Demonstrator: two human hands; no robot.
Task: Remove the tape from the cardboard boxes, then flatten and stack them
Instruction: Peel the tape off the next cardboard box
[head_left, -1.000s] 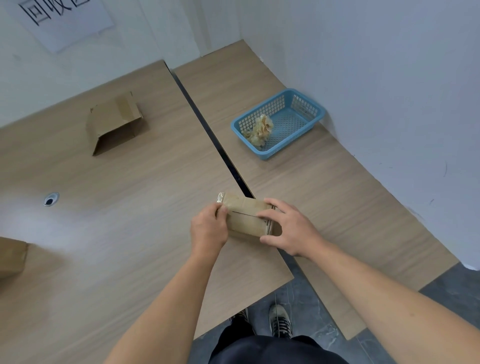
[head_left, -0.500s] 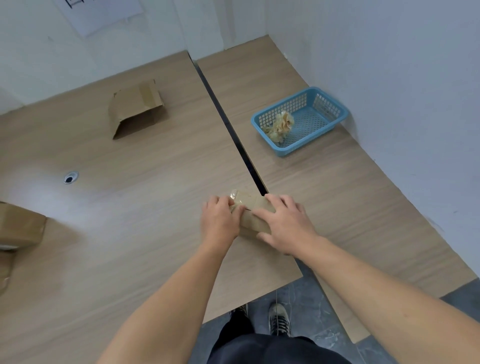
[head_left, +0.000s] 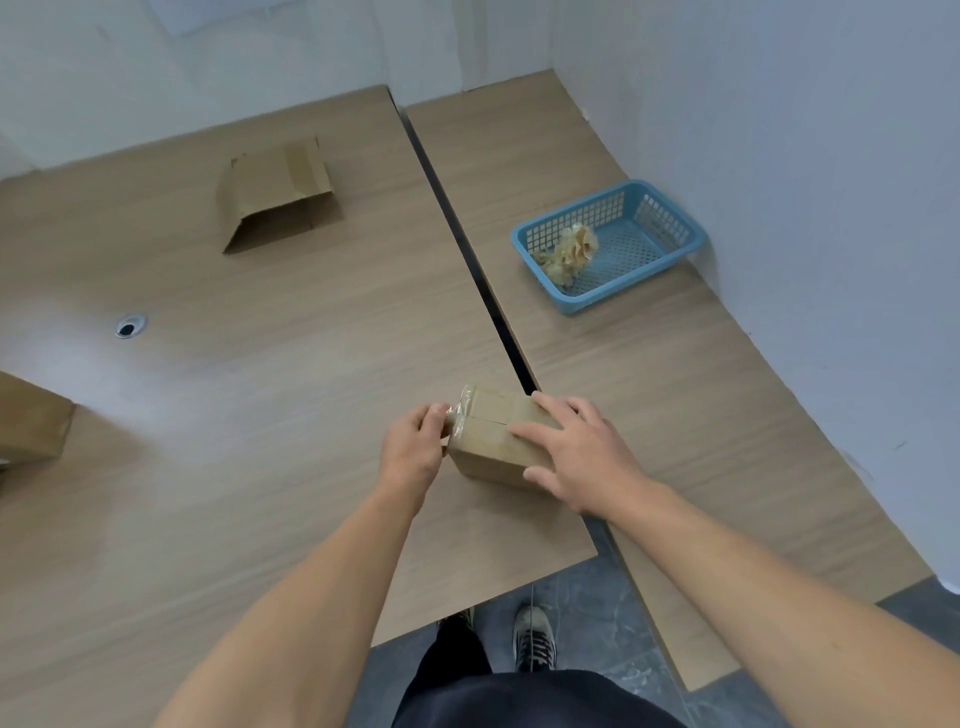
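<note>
- The table (head_left: 260, 415) gives a firm surface. The work sits near its front edge, beside the dark gap to the next table, so I would keep the small box from sliding toward that gap.
- A flat box (head_left: 280, 202) lies well away at the back of the table. That looks like the place to stack, but only once the tape is off.
- The blue basket (head_left: 675, 244) on the neighbouring table holds a wad of old tape (head_left: 569, 254), so the next strip probably belongs there. It is within reach of the right arm.
- The small box (head_left: 493, 441) stands on the table between the two hands. It is not yet flattened, and the seam on its top is bare.
- The right hand (head_left: 582, 457) lies spread over the right half of the box, fingers fairly straight on top and thumb against the near side. It presses rather than clenches, and it should bear down firmly so the box does not lift with the pull.
- The left hand (head_left: 410, 452) pinches the tape at the box's left end, fingers curled onto it.
- The tape (head_left: 460, 415) is clear and wrinkled and clings to that left end. Pulling low and steadily, close along the cardboard, should bring it off in one piece without tearing the paper face.
</note>
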